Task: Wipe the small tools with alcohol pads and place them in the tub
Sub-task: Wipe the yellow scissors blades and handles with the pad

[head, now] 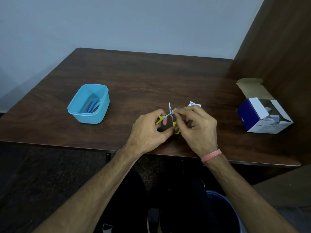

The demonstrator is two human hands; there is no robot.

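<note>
Left hand (148, 130) grips the scissors (170, 117) by their yellow handles, blades opened so I can reach the metal; right hand (196, 127) pinches a pad (175, 110) at the pivot. Tub (89, 104) waits far left on the tabletop (151, 78).

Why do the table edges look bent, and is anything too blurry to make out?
Head view: the wide-angle lens bows the table edges; light is dim and even, without glare; print on the box and the tools in the tub is too soft to read; the scissors stay fairly sharp.
</note>
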